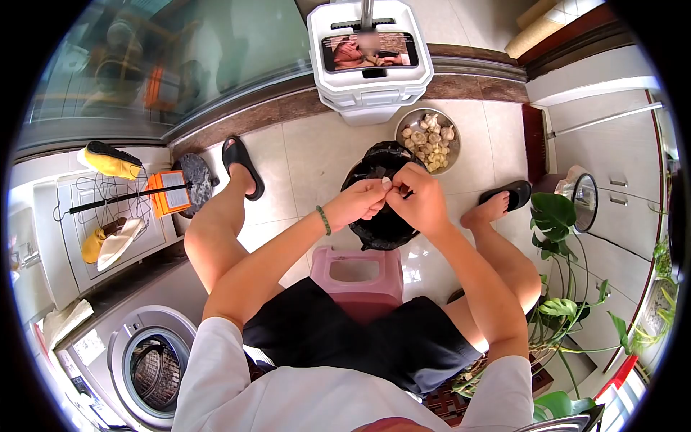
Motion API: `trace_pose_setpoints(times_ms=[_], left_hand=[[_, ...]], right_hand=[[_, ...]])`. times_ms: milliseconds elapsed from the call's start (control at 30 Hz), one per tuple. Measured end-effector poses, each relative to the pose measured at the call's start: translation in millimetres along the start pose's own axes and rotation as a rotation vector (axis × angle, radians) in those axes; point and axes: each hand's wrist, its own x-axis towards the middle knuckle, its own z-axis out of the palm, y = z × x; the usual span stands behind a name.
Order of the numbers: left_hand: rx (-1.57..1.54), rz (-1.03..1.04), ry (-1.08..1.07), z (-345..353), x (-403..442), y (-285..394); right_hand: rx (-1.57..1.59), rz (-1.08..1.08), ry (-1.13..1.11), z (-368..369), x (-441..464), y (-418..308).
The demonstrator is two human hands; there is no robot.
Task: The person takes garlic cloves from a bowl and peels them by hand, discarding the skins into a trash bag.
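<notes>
Okay, our left hand (pixel 362 200) and right hand (pixel 419 200) pinched a likely garlic clove (pixel 387 183) above the black bag (pixel 381 232); more garlic (pixel 432 140) sat just beyond the bag. Short, light tugs over the bag seemed best.

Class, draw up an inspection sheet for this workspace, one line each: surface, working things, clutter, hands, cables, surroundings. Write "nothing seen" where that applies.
Surface: pale tiled floor, shiny in places.
Working things: metal bowl holding garlic, whole bulbs and loose cloves; black bag below the hands.
Clutter: pink stool between the legs; phone on top of a white bucket.
Hands: left hand and right hand pinch a small pale piece, probably garlic.
Cables: nothing seen.
Surroundings: washing machine at left, leafy plants at right.
</notes>
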Motion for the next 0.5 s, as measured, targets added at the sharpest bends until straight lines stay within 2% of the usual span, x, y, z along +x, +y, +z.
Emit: trace_pose_setpoints(times_ms=[133, 500], left_hand=[[0.018, 0.008, -0.028, -4.3, -0.9, 6.7], [0.174, 0.022, -0.204, 2.0, -11.9, 24.8]], right_hand=[[0.227, 0.050, -0.009, -0.9, 1.6, 7.0], [0.406, 0.183, 0.030, -14.9, 3.0, 17.3]])
